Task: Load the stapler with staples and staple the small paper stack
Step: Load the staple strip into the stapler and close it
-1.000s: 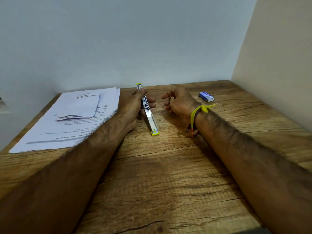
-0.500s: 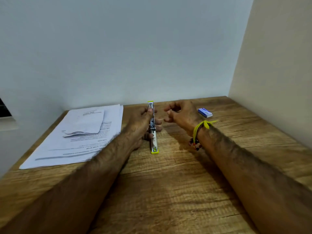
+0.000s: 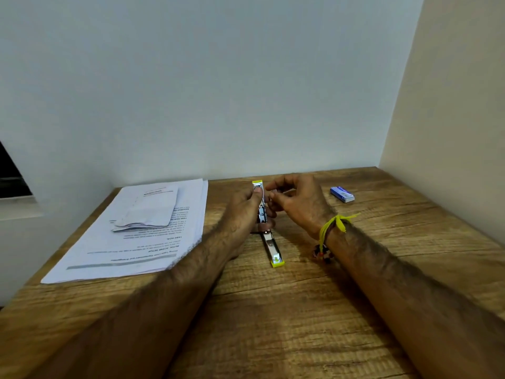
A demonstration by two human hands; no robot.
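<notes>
Gripping the opened stapler (image 3: 264,214) around its raised upper arm, the left hand (image 3: 243,212) has its thumb pressed near the yellow tip, while the stapler's base lies flat on the wooden tabletop (image 3: 273,310) with its yellow end toward the camera. Just beside it, the right hand (image 3: 297,203) hovers with fingers curled toward the stapler; whether they pinch anything is too small to tell. A small blue staple box (image 3: 342,194) lies closed near the right wall, contents hidden. Left of the stapler, a small paper stack (image 3: 147,209) rests on larger printed sheets (image 3: 131,247).
</notes>
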